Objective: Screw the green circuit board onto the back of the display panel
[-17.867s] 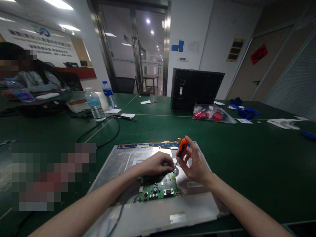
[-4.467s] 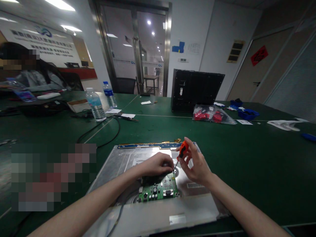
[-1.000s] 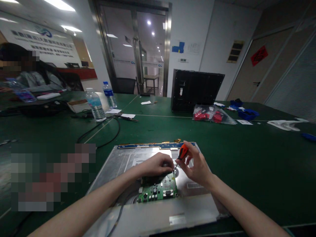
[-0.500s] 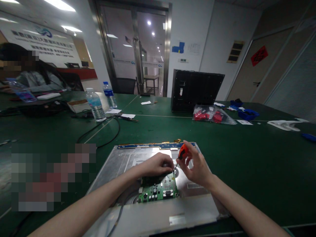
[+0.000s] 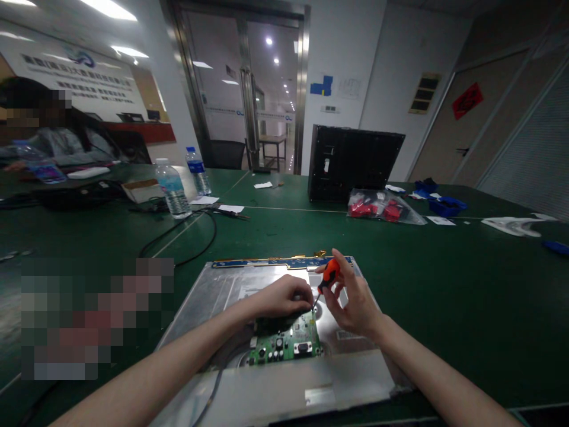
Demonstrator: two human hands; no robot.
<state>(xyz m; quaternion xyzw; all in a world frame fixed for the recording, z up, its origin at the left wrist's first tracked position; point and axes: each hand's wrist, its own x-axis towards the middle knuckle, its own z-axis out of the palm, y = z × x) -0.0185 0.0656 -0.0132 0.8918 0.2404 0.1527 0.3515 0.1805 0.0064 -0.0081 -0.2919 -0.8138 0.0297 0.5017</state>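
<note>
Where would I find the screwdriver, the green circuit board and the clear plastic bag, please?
Screwdriver (image 5: pixel 329 275): head view, on its orange-and-black handle.
Green circuit board (image 5: pixel 287 340): head view, middle of its visible face.
Clear plastic bag (image 5: pixel 380 207): head view, near its middle.

The room is lit from above by white ceiling lamps (image 5: pixel 109 8), by which the upper left is brightened most. Smaller points of light are seen through the glass door (image 5: pixel 217 77). The right side is left dim, with the brown door (image 5: pixel 489 101) sunk in grey shade. A bright glare is thrown back by the metal panel (image 5: pixel 222 284) around the screwdriver (image 5: pixel 329 274), while the upper part of the circuit board (image 5: pixel 284 339) is darkened by shadow under the left hand (image 5: pixel 284 296). Lettering on the wall sign (image 5: pixel 80 77) is smeared. Coarse pixel blocks are laid over the lower left and part of the seated person (image 5: pixel 66 142). Lines are stretched and tilted toward the edges.
</note>
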